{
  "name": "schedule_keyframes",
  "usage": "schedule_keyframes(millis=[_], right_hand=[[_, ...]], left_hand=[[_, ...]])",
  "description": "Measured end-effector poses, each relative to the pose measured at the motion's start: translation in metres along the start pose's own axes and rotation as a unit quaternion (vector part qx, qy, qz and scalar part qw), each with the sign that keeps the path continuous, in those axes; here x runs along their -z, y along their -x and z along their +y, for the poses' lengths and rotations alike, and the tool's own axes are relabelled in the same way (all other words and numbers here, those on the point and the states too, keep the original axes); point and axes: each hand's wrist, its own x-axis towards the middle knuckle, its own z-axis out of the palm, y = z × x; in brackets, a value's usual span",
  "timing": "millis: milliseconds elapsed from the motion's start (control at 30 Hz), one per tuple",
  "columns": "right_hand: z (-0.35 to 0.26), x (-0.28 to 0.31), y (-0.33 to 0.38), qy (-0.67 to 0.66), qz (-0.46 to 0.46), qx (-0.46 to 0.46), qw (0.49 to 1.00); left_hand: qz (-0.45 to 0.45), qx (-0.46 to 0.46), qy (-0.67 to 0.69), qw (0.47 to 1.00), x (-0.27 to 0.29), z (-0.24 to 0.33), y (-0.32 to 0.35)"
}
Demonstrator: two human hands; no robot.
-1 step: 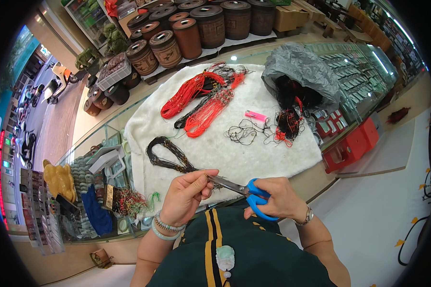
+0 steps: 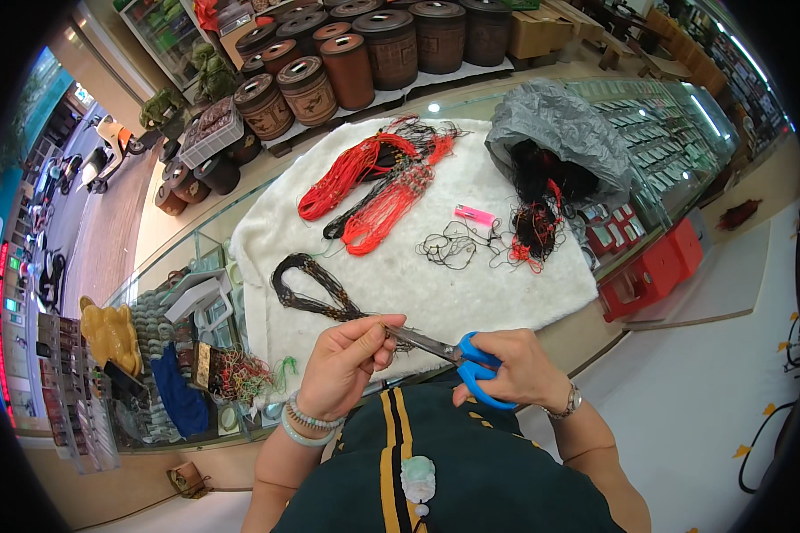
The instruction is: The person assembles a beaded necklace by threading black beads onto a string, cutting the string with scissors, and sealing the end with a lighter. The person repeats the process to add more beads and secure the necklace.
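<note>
Holding a dark cord (image 2: 316, 293) pinched in the left hand (image 2: 351, 364), the right hand (image 2: 516, 369) grips blue scissors (image 2: 453, 355), blades at the cord. Red bundles (image 2: 373, 182) lie sorted on the surface (image 2: 507, 284); tangled cords (image 2: 529, 235) remain.

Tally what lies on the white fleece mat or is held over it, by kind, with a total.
Red cord bundles: 2
Dark cord loop held by left hand: 1
Loose black cord tangle: 1
Pink lighter: 1
Grey bag of cords: 1
Blue-handled scissors in right hand: 1
Total: 7
</note>
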Motion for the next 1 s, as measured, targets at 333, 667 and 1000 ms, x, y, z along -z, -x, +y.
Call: schedule_keyframes(millis=[333, 667, 1000], right_hand=[[0.008, -0.003, 0.003, 0.000, 0.008, -0.001, 1.000], [0.020, -0.012, 0.017, -0.146, 0.030, -0.100, 0.984], [0.092, 0.014, 0.030, -0.311, 0.336, -0.126, 0.880]], left_hand=[[-0.011, 0.013, 0.009, 1.000, 0.001, -0.001, -0.002], [-0.046, 0.038, 0.055, 0.997, -0.005, -0.007, -0.013], [-0.017, 0.028, 0.083, 0.996, 0.003, -0.008, -0.011]])
